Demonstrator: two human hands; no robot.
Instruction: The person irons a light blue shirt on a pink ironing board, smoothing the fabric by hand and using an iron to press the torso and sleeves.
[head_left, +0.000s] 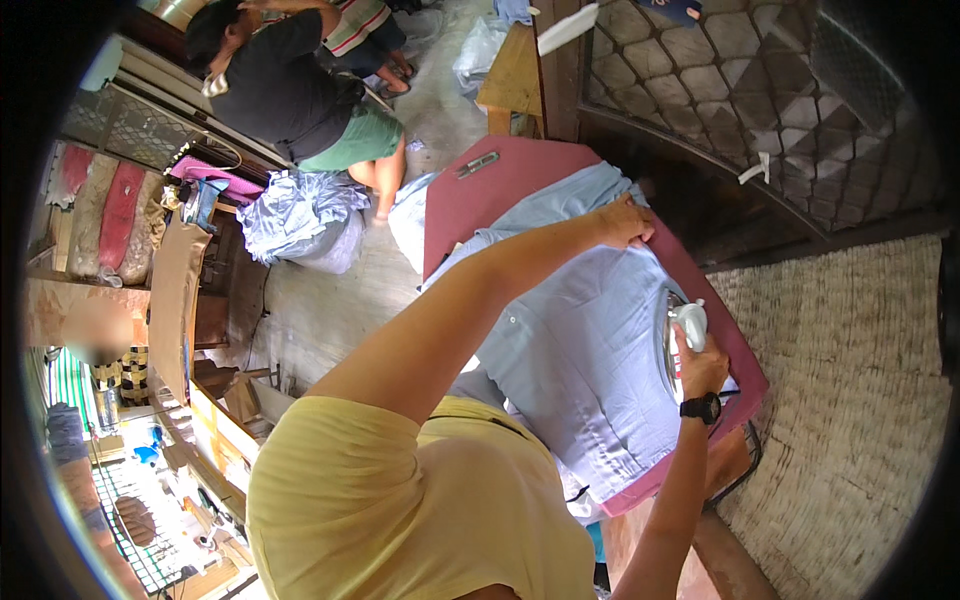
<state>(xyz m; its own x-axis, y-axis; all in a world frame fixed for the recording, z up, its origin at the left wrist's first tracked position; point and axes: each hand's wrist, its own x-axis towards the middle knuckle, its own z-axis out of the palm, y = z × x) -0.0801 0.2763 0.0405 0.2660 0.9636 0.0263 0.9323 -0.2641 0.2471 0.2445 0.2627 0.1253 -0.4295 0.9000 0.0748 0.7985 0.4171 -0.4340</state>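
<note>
A light blue shirt (570, 345) lies spread over a red padded ironing board (535, 158), with buttons visible near its left side. My right hand (703, 368), with a black watch on its wrist, grips the handle of a white clothes iron (688, 326). The iron sits along the shirt's right edge; its soleplate is mostly hidden. Farther up the board, my left hand (627, 222) has its fingers bent on the shirt's far right edge, closed on the cloth. Small thread snips (478, 165) rest at the board's far end, apart from both hands.
A large bundle of pale blue garments (300, 215) stands on the floor at the left. Beside it a person in green shorts (355, 140) stands, with another person behind. A metal lattice gate (700, 100) and a woven mat (850, 390) flank the board's right side.
</note>
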